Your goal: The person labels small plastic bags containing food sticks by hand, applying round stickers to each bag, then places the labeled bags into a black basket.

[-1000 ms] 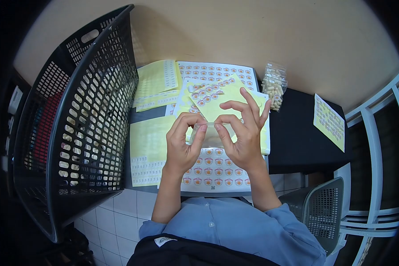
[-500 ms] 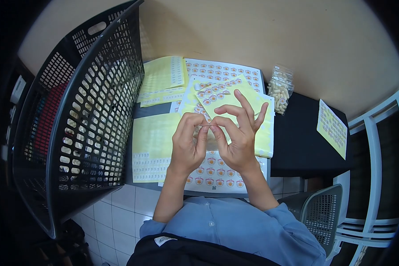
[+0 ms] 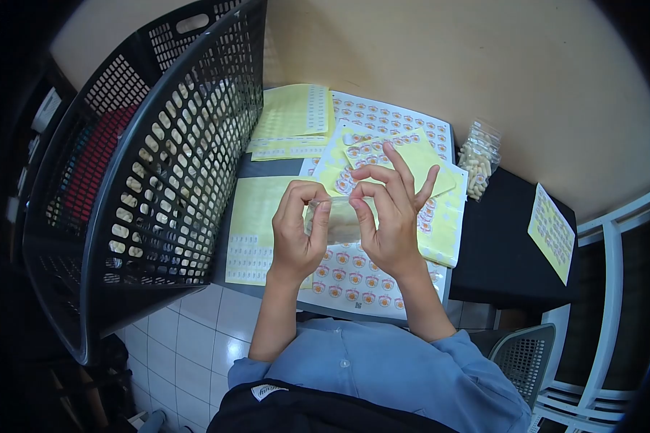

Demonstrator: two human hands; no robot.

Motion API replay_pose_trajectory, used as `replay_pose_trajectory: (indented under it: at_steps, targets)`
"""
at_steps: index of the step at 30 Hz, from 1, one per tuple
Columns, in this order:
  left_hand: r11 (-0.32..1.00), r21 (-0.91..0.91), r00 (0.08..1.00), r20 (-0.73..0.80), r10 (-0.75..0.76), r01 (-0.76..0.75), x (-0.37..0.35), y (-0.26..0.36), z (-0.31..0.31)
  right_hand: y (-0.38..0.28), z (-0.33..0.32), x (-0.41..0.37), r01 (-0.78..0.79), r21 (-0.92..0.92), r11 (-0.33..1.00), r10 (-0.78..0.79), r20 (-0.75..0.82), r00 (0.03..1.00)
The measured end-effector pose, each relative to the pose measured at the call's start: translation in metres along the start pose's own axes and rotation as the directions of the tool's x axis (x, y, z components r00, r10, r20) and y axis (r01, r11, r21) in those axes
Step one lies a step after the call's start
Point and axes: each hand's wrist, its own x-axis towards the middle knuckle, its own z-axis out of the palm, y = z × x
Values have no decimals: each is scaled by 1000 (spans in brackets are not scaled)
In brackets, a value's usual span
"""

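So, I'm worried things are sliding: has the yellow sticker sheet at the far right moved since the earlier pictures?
No. Against the black table, the yellow sticker sheet lies in the same place near its right edge; the camera's view shifted.

From the person's head, we look forward and down over the shirt [image 3: 347, 346] at the table [image 3: 271, 167]. Our single wide view sits close, facing the wall [image 3: 412, 58].
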Motion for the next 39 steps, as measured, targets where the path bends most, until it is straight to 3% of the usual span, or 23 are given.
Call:
replay_pose_trajectory:
  at_steps: [4, 6, 11, 15, 17, 19, 20, 21, 23, 24, 25, 27, 28, 29, 30, 31, 33, 34, 39]
  targets:
    - [999, -45, 999, -32, 24, -26, 5, 3, -6, -5, 3, 3, 12, 27, 1000, -12, 12, 1000]
    - [999, -34, 999, 37, -1, 2, 3, 1, -12, -7, 6, 4, 46, 48, 998, -48, 48, 998]
    - [997, 39, 998, 35, -61, 60, -1, 0, -38, -17, 16, 7, 76, 85, 994, -83, 81, 993]
    - [989, -41, 988, 60, -142, 145, -14, 7, -63, -30, 18, 7, 71, 246, 967, -108, 141, 984]
    - [955, -189, 973, 60, -221, 228, -32, 12, -81, -32, 10, 8, 88, 288, 953, -154, 213, 965]
    - [851, -476, 973, 46, -226, 221, -54, 9, -101, -28, 11, 7, -167, 733, 659, -79, 288, 954]
    - [795, -567, 972, 43, -233, 215, -58, 14, -106, -23, 20, 3, -183, 775, 604, -13, 239, 971]
    - [796, -564, 971, 43, -236, 218, -64, 14, -110, -19, 30, 0, -186, 777, 601, -11, 241, 970]
    - [708, -652, 946, 44, -322, 271, -75, 7, -121, -13, 53, -5, -108, 552, 827, -55, 271, 961]
    - [693, -647, 931, 73, -358, 317, -81, 2, -125, -10, 65, -11, -188, 538, 822, -61, 410, 910]
    - [694, -646, 932, 78, -355, 318, -84, -2, -126, -11, 76, -15, -187, 538, 822, -57, 405, 912]
    - [554, -730, 862, 94, -498, 400, -90, -7, -125, -19, 98, -23, -378, 389, 840, 16, 678, 734]
    - [504, -727, 820, 142, -554, 467, -91, -10, -124, -24, 108, -28, -380, 390, 839, 17, 678, 735]
    - [504, -726, 819, 142, -555, 467, -94, -15, -123, -29, 118, -33, -263, 413, 872, -52, 612, 789]
    - [489, -689, 763, 145, -630, 534, -96, -21, -121, -33, 128, -38, -141, 425, 894, -127, 542, 831]
    - [467, -650, 701, 145, -698, 599, -98, -26, -120, -36, 136, -43, -141, 423, 895, -125, 541, 832]
    - [461, -627, 679, 153, -718, 628, -103, -35, -120, -41, 150, -54, -96, 298, 950, -62, 477, 877]
    - [444, -634, 661, 145, -736, 634, -105, -40, -119, -41, 154, -58, -134, 242, 961, -14, 528, 849]
    - [358, -653, 599, 186, -778, 667, -111, -52, -119, -38, 162, -71, -171, 236, 957, 37, 486, 873]
